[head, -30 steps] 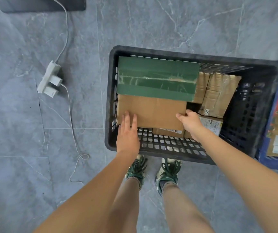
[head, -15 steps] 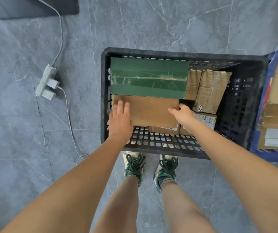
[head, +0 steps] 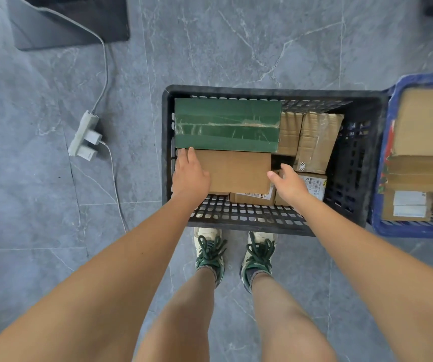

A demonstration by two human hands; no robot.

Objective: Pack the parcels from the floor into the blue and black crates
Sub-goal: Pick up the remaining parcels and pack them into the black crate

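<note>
The grey marble-patterned floor (head: 236, 43) lies open beyond and to the left of the black crate (head: 351, 163), whose right wall stands just beside the blue crate (head: 390, 226) at the picture's right edge. Inside the black crate the right part has a strip of room above the lower layer, while the left part is filled to the rim by the green parcel (head: 227, 124) against the far wall and the plain brown parcel (head: 233, 171) touching its near edge. Behind the right hand sit taped brown parcels (head: 317, 142) and a labelled parcel (head: 314, 182); its print is too small to read. The blue crate holds stacked brown parcels and two white boxes (head: 410, 206). The left hand (head: 190, 176) rests flat on the brown parcel's left end, fingers straight and reaching the green parcel's edge. The right hand (head: 289, 185) hovers at the parcel's right end, fingers loosely spread, gripping nothing. A white power strip (head: 83, 133) with its cable lies on the floor to the left, well apart from the crates. The person's shoes (head: 210, 253) stand just before the black crate's near wall.
</note>
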